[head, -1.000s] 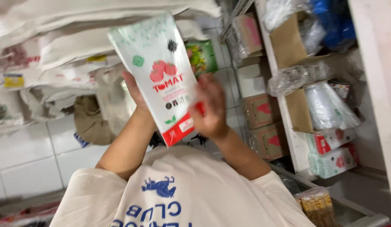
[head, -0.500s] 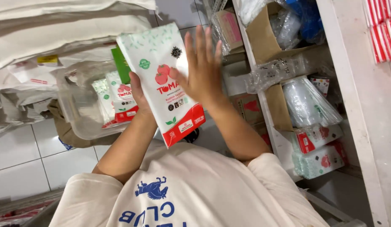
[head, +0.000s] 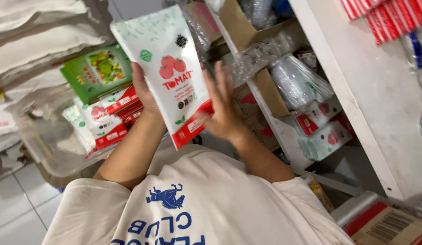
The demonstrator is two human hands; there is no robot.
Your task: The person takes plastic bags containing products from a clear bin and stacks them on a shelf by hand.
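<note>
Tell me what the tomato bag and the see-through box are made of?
The tomato pouch in the left hand looks like smooth plastic film: it has a soft sheen and bends slightly. The clear bin seems hard plastic, since packets show through its cloudy wall.

White pouch, red tomatoes, red base; green packet; cream shirt.

Just one view here, a head cam tilted way down and rolled sideways, so the wearer's own shirt fills the bottom of the frame. Close range, facing the shelf unit running up the right.
</note>
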